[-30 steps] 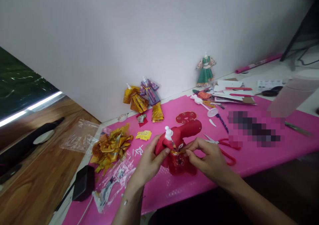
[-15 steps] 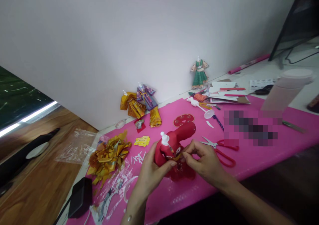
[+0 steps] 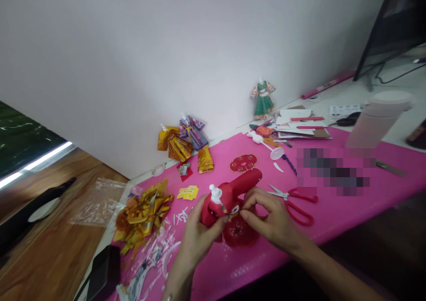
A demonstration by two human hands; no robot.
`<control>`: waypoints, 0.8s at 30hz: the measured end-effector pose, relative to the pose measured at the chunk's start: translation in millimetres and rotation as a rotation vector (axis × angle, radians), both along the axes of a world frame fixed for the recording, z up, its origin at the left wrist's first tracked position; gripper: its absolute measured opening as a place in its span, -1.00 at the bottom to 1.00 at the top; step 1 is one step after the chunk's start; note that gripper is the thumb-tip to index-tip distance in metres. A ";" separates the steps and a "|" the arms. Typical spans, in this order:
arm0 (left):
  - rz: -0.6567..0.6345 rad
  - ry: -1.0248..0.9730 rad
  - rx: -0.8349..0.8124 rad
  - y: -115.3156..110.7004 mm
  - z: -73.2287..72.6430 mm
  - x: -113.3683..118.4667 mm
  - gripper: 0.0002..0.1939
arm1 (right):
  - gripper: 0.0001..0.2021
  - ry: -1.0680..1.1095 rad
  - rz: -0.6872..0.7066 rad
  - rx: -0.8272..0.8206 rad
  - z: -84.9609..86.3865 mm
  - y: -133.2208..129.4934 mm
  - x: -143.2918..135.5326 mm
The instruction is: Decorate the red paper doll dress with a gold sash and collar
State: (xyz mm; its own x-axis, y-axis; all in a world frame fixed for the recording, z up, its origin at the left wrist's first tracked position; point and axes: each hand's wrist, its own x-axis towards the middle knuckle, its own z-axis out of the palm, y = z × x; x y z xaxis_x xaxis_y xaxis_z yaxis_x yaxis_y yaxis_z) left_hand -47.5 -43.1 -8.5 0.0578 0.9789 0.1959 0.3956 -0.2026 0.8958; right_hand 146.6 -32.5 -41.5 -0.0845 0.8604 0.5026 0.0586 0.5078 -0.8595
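Note:
A small doll figure in a red dress [image 3: 246, 180], with a white neck piece [image 3: 215, 194] at the top, is tilted above the pink table. My left hand [image 3: 198, 230] is closed around its upper body, the thumb pressing at the waist. Across the waist runs a narrow gold sash [image 3: 234, 214]. The closed fingertips of my right hand [image 3: 266, 211] pinch at the sash's right end, which they partly hide. The dress's red skirt [image 3: 238, 232] hangs beneath both hands. Red-handled scissors [image 3: 301, 198] lie spread to the right of my right hand.
A red paper ornament [image 3: 243, 163] lies behind the doll. Crumpled gold scraps [image 3: 146, 212] and yellow labels [image 3: 188, 192] are on the left. Dressed paper figures [image 3: 193, 132] and a green one [image 3: 264, 99] lean against the wall. A pale bottle [image 3: 376, 119] stands right.
The doll has turned slightly and shifted a little left with my left hand. My right hand has moved closer to the waist, and less of the gold sash shows. The view has shifted slightly.

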 end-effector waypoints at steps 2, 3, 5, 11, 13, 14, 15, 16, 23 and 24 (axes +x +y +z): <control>-0.022 -0.030 -0.013 0.5 -1.6 -1.4 -0.70 | -0.90 0.032 0.034 0.009 -4.5 4.1 4.8; -0.024 -0.050 -0.021 0.7 -2.0 -1.8 -0.70 | -0.86 0.040 0.046 -0.014 -7.0 7.5 7.0; -0.009 -0.065 -0.022 1.1 -1.7 -1.9 -0.69 | -0.78 0.044 0.079 -0.088 -11.3 17.0 10.2; 0.036 -0.052 -0.015 1.2 2.7 -1.2 -0.65 | -0.70 0.005 0.504 -0.302 -9.8 56.0 5.9; 0.093 -0.067 -0.046 0.7 1.9 -1.9 -0.58 | -0.64 -0.034 0.632 -0.322 -4.8 64.4 3.8; 0.121 -0.072 -0.058 0.5 1.2 -2.2 -0.56 | -0.63 -0.050 0.665 -0.319 -2.0 67.0 3.4; 0.139 -0.071 -0.066 0.4 0.6 -2.4 -0.55 | -0.63 -0.061 0.684 -0.315 0.9 68.4 3.5; 0.148 -0.067 -0.066 0.4 0.1 -2.5 -0.55 | -0.66 -0.067 0.692 -0.313 3.7 69.1 4.1; 0.099 -0.018 -0.019 1.8 -2.3 -6.5 -0.56 | -0.79 -0.032 0.658 -0.275 14.3 71.4 8.8; 0.095 -0.011 -0.027 1.8 -3.3 -8.2 -0.55 | -0.80 -0.024 0.653 -0.269 14.9 72.8 8.6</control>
State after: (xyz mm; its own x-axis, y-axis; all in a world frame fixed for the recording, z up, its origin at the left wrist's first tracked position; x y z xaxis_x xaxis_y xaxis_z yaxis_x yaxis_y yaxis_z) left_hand -55.7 -41.3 -11.9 -0.0380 0.9848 0.1692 0.4016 -0.1400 0.9050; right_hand 155.2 40.3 -26.6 -0.6339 0.7242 0.2713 -0.1648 0.2163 -0.9623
